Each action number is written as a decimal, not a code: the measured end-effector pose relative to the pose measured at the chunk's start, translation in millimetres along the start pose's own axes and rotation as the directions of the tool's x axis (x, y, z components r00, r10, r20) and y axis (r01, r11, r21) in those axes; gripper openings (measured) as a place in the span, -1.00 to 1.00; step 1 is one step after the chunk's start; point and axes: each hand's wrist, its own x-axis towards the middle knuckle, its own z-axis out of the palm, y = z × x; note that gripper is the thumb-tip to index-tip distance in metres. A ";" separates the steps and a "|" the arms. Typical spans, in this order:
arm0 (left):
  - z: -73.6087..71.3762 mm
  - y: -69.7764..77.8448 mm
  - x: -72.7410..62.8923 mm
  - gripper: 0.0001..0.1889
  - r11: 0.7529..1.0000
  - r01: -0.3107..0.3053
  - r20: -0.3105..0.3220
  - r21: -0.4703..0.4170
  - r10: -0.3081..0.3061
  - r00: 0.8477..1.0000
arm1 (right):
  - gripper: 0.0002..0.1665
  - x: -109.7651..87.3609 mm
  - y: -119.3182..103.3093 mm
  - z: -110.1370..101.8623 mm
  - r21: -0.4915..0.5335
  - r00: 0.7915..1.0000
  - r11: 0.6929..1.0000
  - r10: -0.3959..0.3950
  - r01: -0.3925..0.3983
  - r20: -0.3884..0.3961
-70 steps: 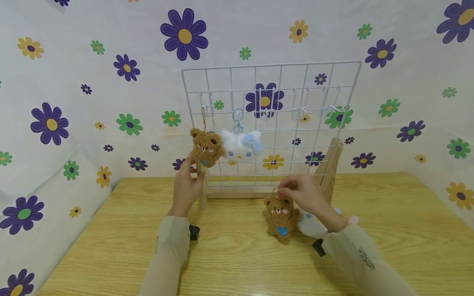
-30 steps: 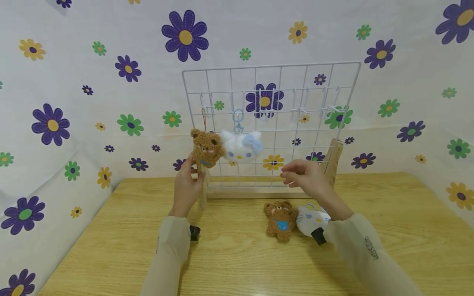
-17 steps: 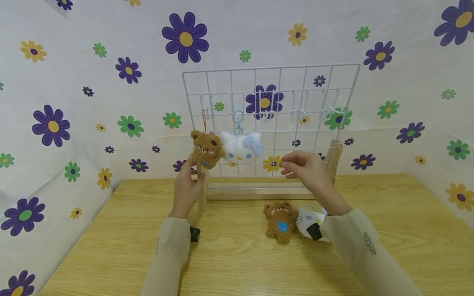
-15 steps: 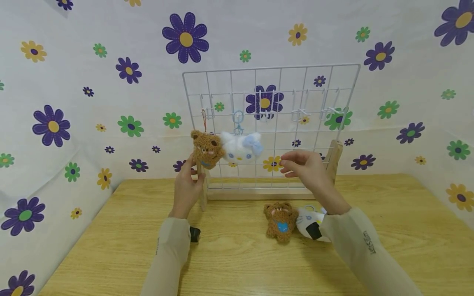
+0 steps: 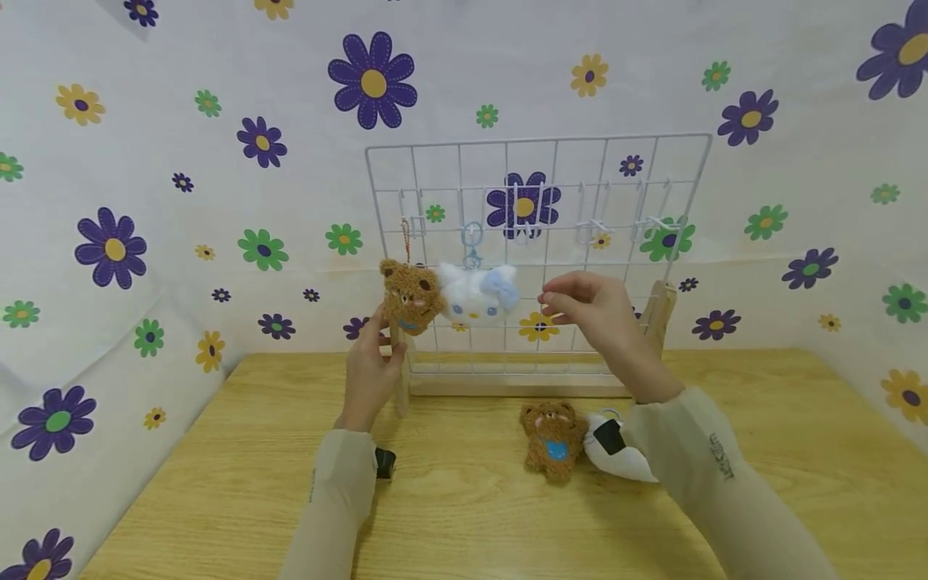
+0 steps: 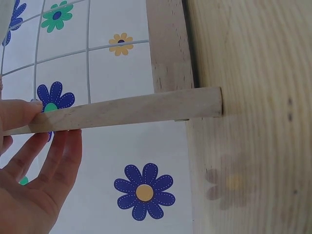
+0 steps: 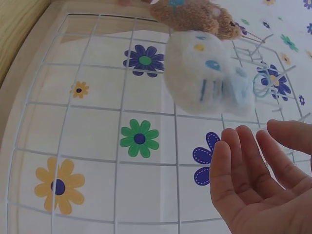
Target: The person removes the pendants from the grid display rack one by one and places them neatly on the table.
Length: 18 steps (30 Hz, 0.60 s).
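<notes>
In the left wrist view the thumb and fingers of my left hand (image 5: 370, 372) grip a wooden side post (image 6: 139, 108) of the white wire rack (image 5: 536, 142). My right hand (image 5: 607, 321) is raised in front of the rack, fingers relaxed, thumb near the index finger, and the right wrist view shows it holding nothing. Left of its fingertips hangs a white plush cat keychain (image 5: 471, 296) with a blue bow. Beside that, a brown bear keychain (image 5: 412, 296) hangs by an orange chain. Another brown bear (image 5: 554, 443) lies on the table, against a white plush (image 5: 625, 464) partly hidden by the right wrist camera.
Several white hooks (image 5: 596, 225) stick out from the rack's upper part. A wooden bar (image 5: 507, 387) forms the rack's foot on the wood-grain table (image 5: 449, 515). Flowered cloth (image 5: 290, 193) covers the wall behind.
My right hand has let go of the lower bear's loop and risen up and slightly left, to beside the hanging cat. That bear now lies on the table. My left hand keeps its grip.
</notes>
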 end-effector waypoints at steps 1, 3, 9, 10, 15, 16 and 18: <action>0.1 0.0 -0.3 -0.30 1.000 -0.003 -0.003 0.000 0.003 1.000 | -0.72 0.8 -1.7 0.5 0.011 1.000 1.000 -0.002 0.002 0.001; 0.1 0.4 -0.7 -0.30 1.000 -0.011 -0.008 -0.002 0.011 1.000 | -0.73 2.4 -4.6 1.9 0.030 1.000 0.999 -0.015 0.015 -0.002; 2.4 -1.3 -3.2 -0.31 1.000 -0.024 -0.005 -0.009 0.024 1.000 | -0.72 7.5 -7.9 6.5 0.052 0.999 0.997 -0.046 0.048 -0.027; 2.8 -1.8 -3.5 -0.31 1.000 -0.024 -0.002 -0.009 0.024 1.000 | -0.73 8.4 -8.4 7.2 0.056 0.998 0.997 -0.046 0.048 -0.033; 2.4 -1.8 -2.5 -0.30 1.000 -0.030 -0.009 -0.004 0.030 1.000 | -0.74 13.3 -14.1 11.3 0.056 0.997 0.997 -0.055 0.059 -0.061; 2.1 -1.7 -2.2 -0.30 1.000 -0.029 -0.012 -0.002 0.029 0.999 | -0.76 14.7 -15.4 12.4 0.057 0.996 0.996 -0.059 0.063 -0.066; 1.1 -1.1 -1.6 -0.30 1.000 -0.031 -0.018 0.001 0.031 0.999 | -0.76 16.8 -18.3 14.6 0.057 0.995 0.996 -0.066 0.070 -0.072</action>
